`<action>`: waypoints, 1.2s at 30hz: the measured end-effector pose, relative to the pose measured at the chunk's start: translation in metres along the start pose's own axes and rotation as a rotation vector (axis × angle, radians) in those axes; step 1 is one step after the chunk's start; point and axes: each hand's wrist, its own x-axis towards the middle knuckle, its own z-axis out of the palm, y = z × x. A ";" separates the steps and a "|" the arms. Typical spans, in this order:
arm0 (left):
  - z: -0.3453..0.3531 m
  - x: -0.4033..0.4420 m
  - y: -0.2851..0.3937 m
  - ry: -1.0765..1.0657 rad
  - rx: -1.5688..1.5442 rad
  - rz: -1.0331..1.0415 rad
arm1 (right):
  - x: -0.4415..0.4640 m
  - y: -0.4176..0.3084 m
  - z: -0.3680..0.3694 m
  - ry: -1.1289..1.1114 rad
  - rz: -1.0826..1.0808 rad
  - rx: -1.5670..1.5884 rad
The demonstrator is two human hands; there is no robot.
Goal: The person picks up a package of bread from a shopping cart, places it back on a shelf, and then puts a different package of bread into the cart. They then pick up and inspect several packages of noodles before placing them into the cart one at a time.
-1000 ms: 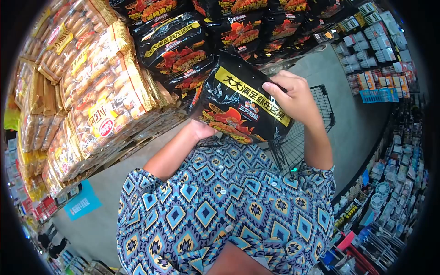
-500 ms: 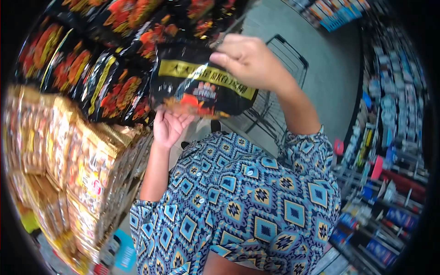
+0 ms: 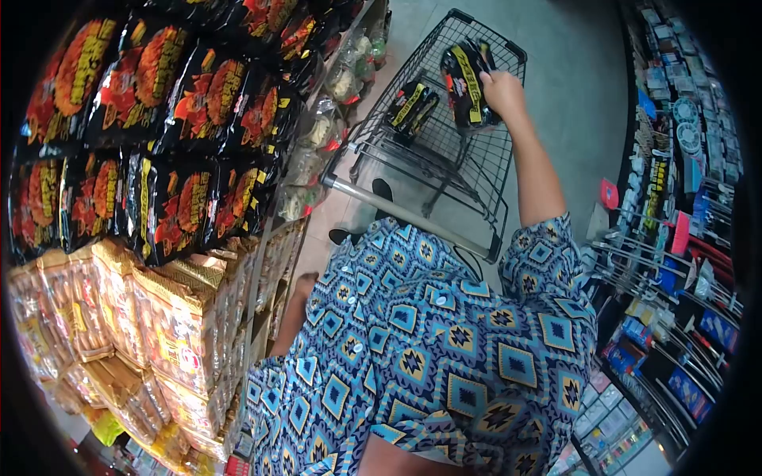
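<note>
My right hand [image 3: 502, 91] grips the edge of a black package [image 3: 465, 87] with a yellow strip, held over the basket of the wire shopping cart [image 3: 514, 57]. A second black package [image 3: 411, 109] with yellow markings lies inside the cart, left of the held one. Low beside my shirt, my left hand [image 3: 305, 284] shows only in small part, near the shelf side; its fingers are too hidden to read.
Stacked black packages [image 3: 190, 103] with red and yellow print fill the upper left. Gold-wrapped packs [image 3: 159, 309] are piled below them. The cart's handle [image 3: 405, 213] crosses in front of my body. Shelves of mixed goods [image 3: 690, 238] line the right side.
My right hand has carried the black package away from my body to over the cart. My left hand has come off it and dropped beside my shirt. The view has shifted, showing more of the cart.
</note>
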 end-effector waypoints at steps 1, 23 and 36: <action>0.006 -0.012 -0.007 0.011 0.005 -0.015 | 0.004 0.025 0.020 -0.018 0.086 -0.013; -0.209 -0.003 0.205 -0.066 -0.898 -0.684 | -0.117 0.100 0.231 -0.285 0.669 0.132; -0.208 -0.029 0.208 -0.023 -0.968 -0.794 | -0.008 0.038 0.178 -0.169 0.292 -0.053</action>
